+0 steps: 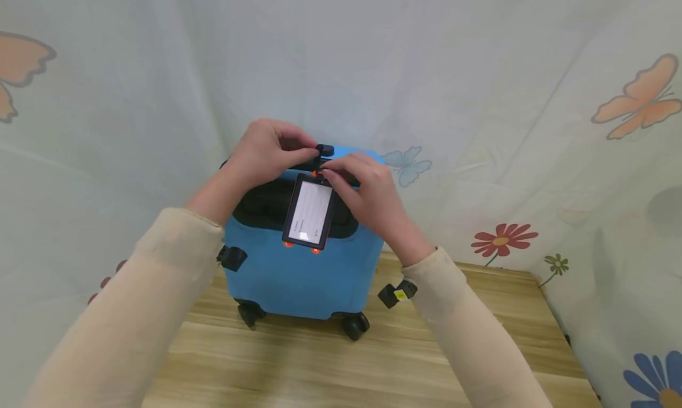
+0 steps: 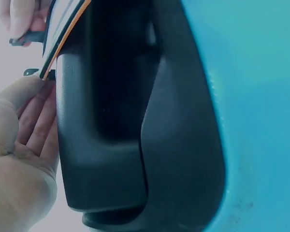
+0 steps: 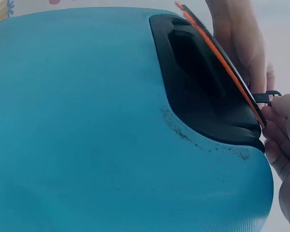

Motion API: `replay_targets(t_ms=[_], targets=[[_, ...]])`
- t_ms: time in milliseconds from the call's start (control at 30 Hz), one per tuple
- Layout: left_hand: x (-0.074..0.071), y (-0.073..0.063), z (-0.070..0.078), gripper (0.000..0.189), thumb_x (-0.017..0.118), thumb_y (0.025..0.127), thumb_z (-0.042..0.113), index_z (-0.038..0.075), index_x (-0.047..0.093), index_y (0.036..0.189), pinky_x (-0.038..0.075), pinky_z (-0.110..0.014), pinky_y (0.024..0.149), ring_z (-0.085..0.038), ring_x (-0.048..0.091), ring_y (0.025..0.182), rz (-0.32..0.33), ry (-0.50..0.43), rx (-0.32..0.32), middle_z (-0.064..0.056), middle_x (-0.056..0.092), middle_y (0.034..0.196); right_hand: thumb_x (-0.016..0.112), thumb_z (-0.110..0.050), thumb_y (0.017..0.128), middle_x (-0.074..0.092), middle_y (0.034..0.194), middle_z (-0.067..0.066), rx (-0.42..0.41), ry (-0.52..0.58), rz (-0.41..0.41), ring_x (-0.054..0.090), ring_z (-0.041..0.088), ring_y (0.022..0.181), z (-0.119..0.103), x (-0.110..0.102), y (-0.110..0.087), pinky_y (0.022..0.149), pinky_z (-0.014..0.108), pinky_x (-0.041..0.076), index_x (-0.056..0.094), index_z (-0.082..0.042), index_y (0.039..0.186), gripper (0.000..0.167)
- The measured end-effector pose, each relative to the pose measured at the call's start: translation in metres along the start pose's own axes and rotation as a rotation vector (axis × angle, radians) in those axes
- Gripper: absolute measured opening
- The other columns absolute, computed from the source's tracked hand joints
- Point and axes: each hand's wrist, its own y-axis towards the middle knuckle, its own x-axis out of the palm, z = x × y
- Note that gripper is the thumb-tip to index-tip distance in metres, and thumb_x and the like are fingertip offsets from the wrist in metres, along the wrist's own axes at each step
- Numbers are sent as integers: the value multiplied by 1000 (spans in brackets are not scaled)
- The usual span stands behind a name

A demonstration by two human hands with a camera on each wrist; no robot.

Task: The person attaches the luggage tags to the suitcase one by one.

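A blue suitcase (image 1: 298, 278) stands upright with its black handle recess (image 1: 266, 204) facing me. Over that recess hangs a luggage tag (image 1: 309, 212), a white card in a black frame with orange edging. My left hand (image 1: 266, 153) pinches one end of the tag's black strap (image 2: 31, 72) between thumb and fingers, above the suitcase top. Close on its right, my right hand (image 1: 367, 186) pinches another part of the strap (image 3: 263, 98) at the tag's upper end. In the right wrist view the tag (image 3: 222, 63) is seen edge-on, leaning out from the handle.
Black caster wheels (image 1: 354, 325) hold the suitcase on a wood-grain floor (image 1: 298, 372). Behind it hangs a pale curtain (image 1: 453, 88) printed with butterflies and flowers. Small black devices (image 1: 396, 294) sit at both wrists. Dark scuffs (image 3: 179, 130) mark the suitcase shell.
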Motion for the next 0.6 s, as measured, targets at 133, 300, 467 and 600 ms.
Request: replay_targets(t_ms=[133, 300, 467, 600], targets=[[1, -3, 1, 17, 81, 97, 15, 9, 85, 112, 60, -34, 89, -22, 74, 94, 27, 43, 33, -8, 81, 108, 76, -9, 100, 76, 97, 11, 24, 3, 5, 70, 22, 85, 3, -2, 5, 76, 34, 60, 79, -1, 107, 11], [1, -8, 3, 15, 80, 96, 10, 7, 85, 111, 62, -41, 92, -25, 78, 96, 38, 86, 115, -10, 82, 106, 78, -11, 99, 77, 96, 11, 84, 21, 1, 69, 20, 79, 7, -6, 14, 73, 34, 57, 79, -1, 104, 11], [1, -10, 5, 15, 80, 96, 9, 6, 85, 111, 62, -43, 92, -26, 78, 97, 38, 135, 177, -11, 82, 106, 80, -13, 98, 78, 92, 7, 170, 87, -25, 67, 15, 77, 11, -9, 23, 72, 31, 54, 79, -3, 103, 11], [2, -9, 4, 16, 79, 97, 8, 6, 85, 111, 62, -44, 90, -27, 79, 95, 45, 146, 201, -11, 82, 105, 79, -13, 99, 79, 92, 6, 223, 115, -53, 65, 14, 77, 13, -12, 28, 72, 31, 53, 80, -3, 104, 11]])
